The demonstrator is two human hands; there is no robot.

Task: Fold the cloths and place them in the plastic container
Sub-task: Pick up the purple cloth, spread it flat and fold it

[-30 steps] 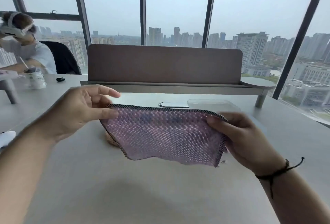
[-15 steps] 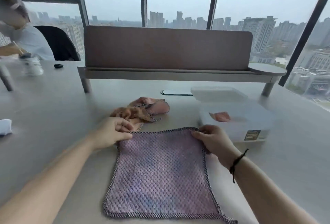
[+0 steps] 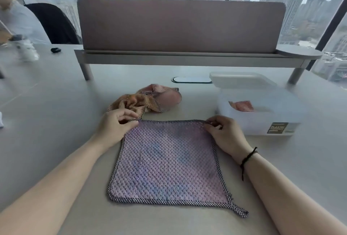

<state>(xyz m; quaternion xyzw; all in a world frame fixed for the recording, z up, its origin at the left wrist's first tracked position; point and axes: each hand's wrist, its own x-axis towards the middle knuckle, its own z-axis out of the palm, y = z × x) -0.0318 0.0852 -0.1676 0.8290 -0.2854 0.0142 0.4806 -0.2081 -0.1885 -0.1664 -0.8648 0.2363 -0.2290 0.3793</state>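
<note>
**Cloth laid flat, both far corners pinched**

A grey table [image 3: 56, 88] runs beside tall windows over a hazy city, with a padded divider [image 3: 180, 24] across its far side. Directly in front of me a pink-purple cloth [image 3: 169, 163] lies flat and square on the table, its dark checked hem visible all round. My left hand [image 3: 114, 127] is closed in a pinch on the far left corner; my right hand [image 3: 225, 133] pinches the far right corner the same way. The near edge lies free, close to my body, so I judge the fold will bring the far edge straight toward me. Beyond the left hand sits a crumpled orange cloth [image 3: 146, 100]. The open container [image 3: 262, 114] stands just right of the right hand, one folded cloth [image 3: 242, 105] inside, its lid [image 3: 242, 80] behind it.
</note>
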